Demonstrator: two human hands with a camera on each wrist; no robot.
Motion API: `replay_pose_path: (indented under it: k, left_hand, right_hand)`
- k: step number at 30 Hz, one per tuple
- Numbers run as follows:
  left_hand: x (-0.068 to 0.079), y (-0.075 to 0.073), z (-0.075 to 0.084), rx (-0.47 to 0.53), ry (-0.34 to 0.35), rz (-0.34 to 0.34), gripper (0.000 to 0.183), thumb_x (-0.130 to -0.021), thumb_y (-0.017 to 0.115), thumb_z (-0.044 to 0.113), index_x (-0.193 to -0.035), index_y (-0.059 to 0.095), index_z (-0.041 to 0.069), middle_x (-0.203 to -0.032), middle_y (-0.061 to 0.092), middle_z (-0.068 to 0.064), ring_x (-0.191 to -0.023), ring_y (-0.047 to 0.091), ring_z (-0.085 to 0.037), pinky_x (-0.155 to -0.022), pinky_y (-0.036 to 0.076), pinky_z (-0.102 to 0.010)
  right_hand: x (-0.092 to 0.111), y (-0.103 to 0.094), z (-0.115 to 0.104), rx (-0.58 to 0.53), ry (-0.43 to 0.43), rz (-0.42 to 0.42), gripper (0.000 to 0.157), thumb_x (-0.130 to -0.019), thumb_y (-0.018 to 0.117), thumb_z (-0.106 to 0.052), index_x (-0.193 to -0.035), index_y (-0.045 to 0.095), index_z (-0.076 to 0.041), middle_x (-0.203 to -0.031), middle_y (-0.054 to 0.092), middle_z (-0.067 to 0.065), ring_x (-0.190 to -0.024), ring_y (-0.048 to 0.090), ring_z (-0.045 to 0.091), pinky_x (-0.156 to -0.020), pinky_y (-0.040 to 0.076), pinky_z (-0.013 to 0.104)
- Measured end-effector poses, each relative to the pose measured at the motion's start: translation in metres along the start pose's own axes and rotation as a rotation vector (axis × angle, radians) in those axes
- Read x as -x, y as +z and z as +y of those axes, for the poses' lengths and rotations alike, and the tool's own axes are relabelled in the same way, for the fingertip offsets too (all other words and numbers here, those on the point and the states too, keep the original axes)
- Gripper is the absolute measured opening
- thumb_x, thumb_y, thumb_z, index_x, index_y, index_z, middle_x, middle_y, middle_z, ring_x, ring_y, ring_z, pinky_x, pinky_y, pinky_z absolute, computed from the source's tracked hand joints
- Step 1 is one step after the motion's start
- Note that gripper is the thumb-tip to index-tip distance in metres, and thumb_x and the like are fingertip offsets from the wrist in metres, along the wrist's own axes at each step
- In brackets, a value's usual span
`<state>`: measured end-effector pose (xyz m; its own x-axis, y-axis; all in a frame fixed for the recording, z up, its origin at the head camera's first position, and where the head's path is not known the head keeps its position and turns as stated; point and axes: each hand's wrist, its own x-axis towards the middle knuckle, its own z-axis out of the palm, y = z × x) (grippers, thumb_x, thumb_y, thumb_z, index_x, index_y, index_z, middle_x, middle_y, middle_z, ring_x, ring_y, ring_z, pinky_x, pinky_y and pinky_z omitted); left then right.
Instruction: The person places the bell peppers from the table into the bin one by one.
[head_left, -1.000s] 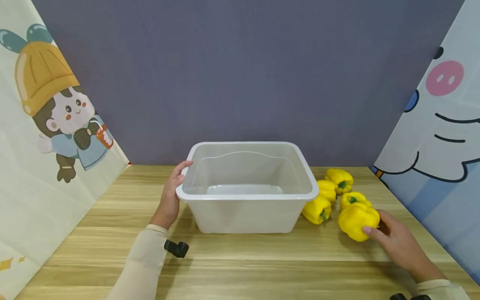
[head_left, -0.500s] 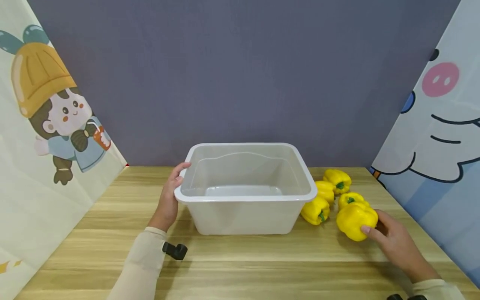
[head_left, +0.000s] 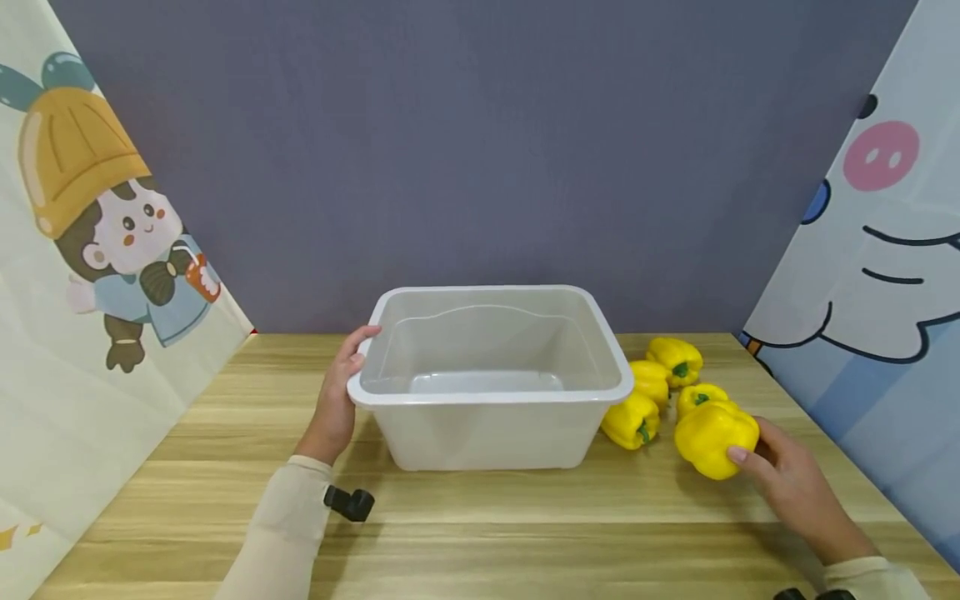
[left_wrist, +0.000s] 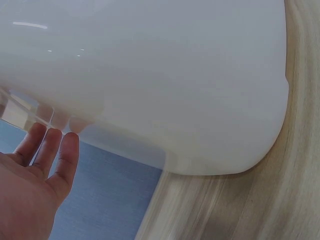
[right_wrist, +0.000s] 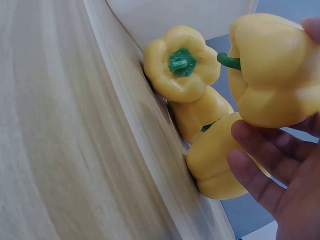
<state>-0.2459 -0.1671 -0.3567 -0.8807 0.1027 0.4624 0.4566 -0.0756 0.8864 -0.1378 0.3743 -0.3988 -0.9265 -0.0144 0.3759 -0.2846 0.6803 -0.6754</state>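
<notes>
At the left side of a pale plastic bin (head_left: 487,437), my left hand (head_left: 336,400) holds the rim, fingertips at its edge. In the left wrist view, three fingers (left_wrist: 67,157) of that hand lie against the outside of the bin's wall. My right hand (head_left: 791,479) grips a yellow bell pepper (head_left: 712,442) between thumb and fingers. The right wrist view shows the held bell pepper (right_wrist: 275,75) with its green stem pointing sideways, above other peppers. Directly behind it in the head view is another yellow pepper (head_left: 699,395), partly covered.
Beside the bin's right wall stand three more yellow peppers, the front pepper (head_left: 632,421), the middle pepper (head_left: 649,380) and the rear pepper (head_left: 675,360). Everything rests on a wood-grain table (head_left: 480,533). A grey panel (head_left: 487,167) rises behind, with printed sheets at both sides.
The held pepper and my right hand have risen very slightly. My left hand and the bin stay in place; the head view has shifted a little.
</notes>
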Motion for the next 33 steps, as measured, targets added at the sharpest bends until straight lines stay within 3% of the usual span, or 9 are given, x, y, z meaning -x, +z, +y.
replay_pose_path:
  k: [5, 9, 21, 33]
  left_hand:
    - [0.0007, -0.002, 0.0007, -0.014, -0.004, 0.001, 0.049, -0.103, 0.032, 0.024, -0.145, 0.041, 0.002, -0.116, 0.056, -0.011, -0.095, 0.056, -0.016, -0.078, 0.047, -0.028]
    - [0.0008, -0.0019, 0.0012, -0.009, -0.002, 0.005, 0.048, -0.102, 0.032, 0.023, -0.145, 0.042, 0.002, -0.118, 0.053, -0.02, -0.094, 0.056, -0.018, -0.077, 0.047, -0.028]
    - [-0.0007, 0.0014, -0.0002, 0.014, 0.006, 0.005, 0.048, -0.101, 0.033, 0.023, -0.143, 0.043, 0.001, -0.115, 0.054, -0.02, -0.091, 0.057, -0.014, -0.075, 0.049, -0.028]
    - [-0.0006, 0.002, -0.0016, 0.021, 0.008, 0.004, 0.05, -0.101, 0.034, 0.025, -0.144, 0.042, 0.001, -0.114, 0.057, -0.005, -0.094, 0.056, -0.014, -0.078, 0.048, -0.028]
  right_hand:
    - [0.0008, 0.0022, 0.0, -0.017, -0.006, 0.011, 0.033, -0.099, 0.057, -0.007, -0.128, 0.051, 0.009, -0.105, 0.057, -0.021, -0.086, 0.056, 0.002, -0.071, 0.045, 0.013]
    - [0.0006, 0.0041, 0.0012, -0.019, -0.007, 0.028, 0.032, -0.099, 0.058, -0.006, -0.127, 0.052, 0.009, -0.105, 0.057, -0.021, -0.086, 0.056, 0.002, -0.071, 0.044, 0.012]
    - [0.0005, 0.0036, -0.0012, -0.009, 0.005, 0.072, 0.032, -0.099, 0.058, -0.007, -0.127, 0.054, 0.009, -0.106, 0.054, -0.027, -0.088, 0.052, -0.001, -0.074, 0.04, 0.009]
    - [-0.0002, 0.0029, -0.001, -0.021, 0.01, 0.074, 0.031, -0.1, 0.056, -0.008, -0.126, 0.054, 0.008, -0.104, 0.056, -0.026, -0.087, 0.053, 0.0, -0.073, 0.041, 0.009]
